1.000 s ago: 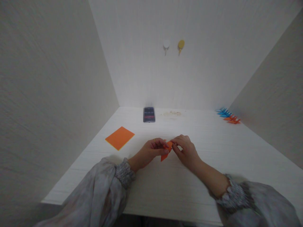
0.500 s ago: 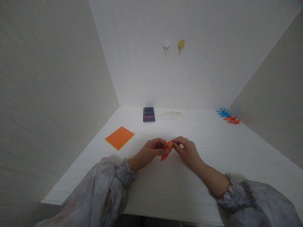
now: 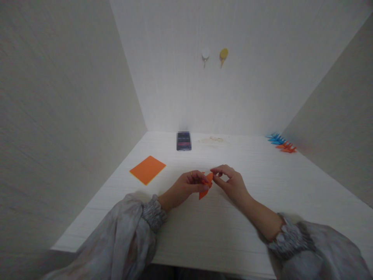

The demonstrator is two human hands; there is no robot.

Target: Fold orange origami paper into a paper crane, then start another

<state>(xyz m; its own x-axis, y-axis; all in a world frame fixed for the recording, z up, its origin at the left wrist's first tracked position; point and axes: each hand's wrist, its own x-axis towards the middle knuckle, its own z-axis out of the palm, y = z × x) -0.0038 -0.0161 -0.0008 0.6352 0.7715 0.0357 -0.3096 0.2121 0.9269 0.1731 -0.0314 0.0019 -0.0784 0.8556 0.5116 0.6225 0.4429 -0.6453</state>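
A small piece of folded orange paper is held above the white table, in front of me. My left hand pinches it between thumb and fingers, hiding part of its folds. At the paper's upper right point, the thumb and forefinger of my right hand close around the tip. To the left of my hands, a flat square sheet of orange paper with a thin yellow edge lies on the table.
A blurred dark rectangular object lies near the back wall. At the back right are blue folded paper figures and orange folded paper figures. A white hook and a yellow hook are on the wall.
My right forefinger has shifted slightly upward at the paper's tip, and that upper point now looks straighter. My left hand keeps its hold, almost unmoved.
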